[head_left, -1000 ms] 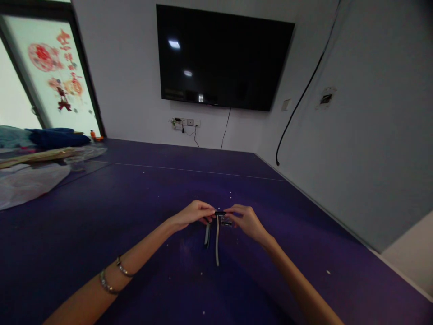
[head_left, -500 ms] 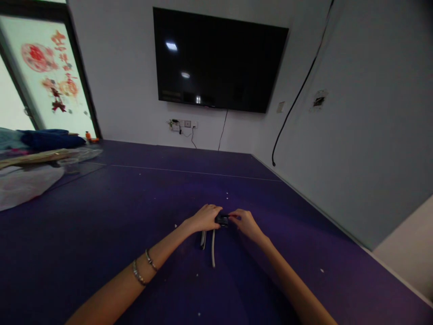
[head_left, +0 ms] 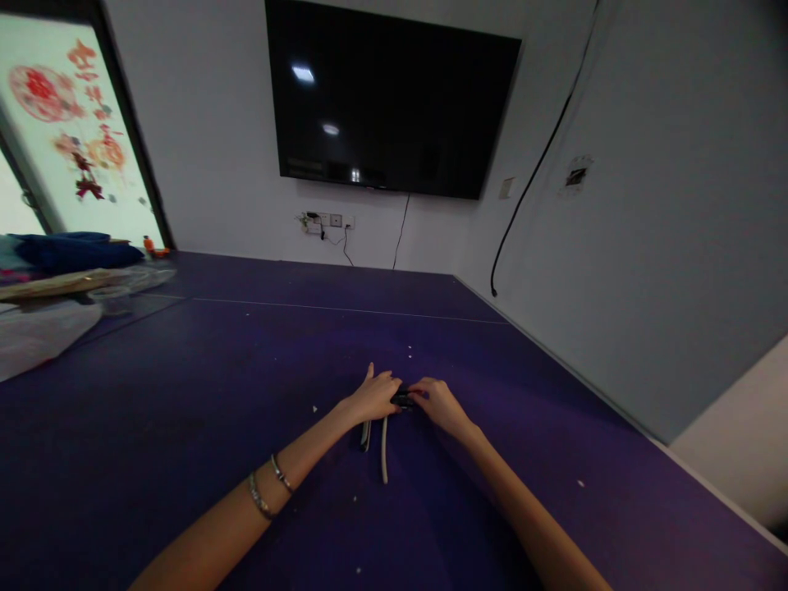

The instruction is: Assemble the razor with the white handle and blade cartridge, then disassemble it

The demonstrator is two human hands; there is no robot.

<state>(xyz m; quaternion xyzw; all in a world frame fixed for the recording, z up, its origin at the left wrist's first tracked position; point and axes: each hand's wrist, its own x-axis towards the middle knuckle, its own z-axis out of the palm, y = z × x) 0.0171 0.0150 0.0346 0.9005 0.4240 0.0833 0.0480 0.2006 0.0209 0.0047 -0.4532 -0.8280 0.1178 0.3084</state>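
In the head view, a small black object [head_left: 403,399] lies at the purple surface [head_left: 277,509] between the person's two hands; take it as the landmark. The left hand [head_left: 373,398] has its grip closed about the object's left end, one finger sticking up. The right hand [head_left: 438,404] is at its right end, the grip narrow, fingertips drawn together; whether they pinch the object or some thin dark piece on it, I cannot tell (the parts there are small and dim). On the near side of the object, slightly left, a pale strip [head_left: 385,451] points toward the person. Left of that strip is a shorter pale-and-dark strip [head_left: 365,435], partly hidden by the left hand. Two white specks [head_left: 410,352] sit just beyond the object. Well beyond it, a television [head_left: 394,90] hangs on the wall.
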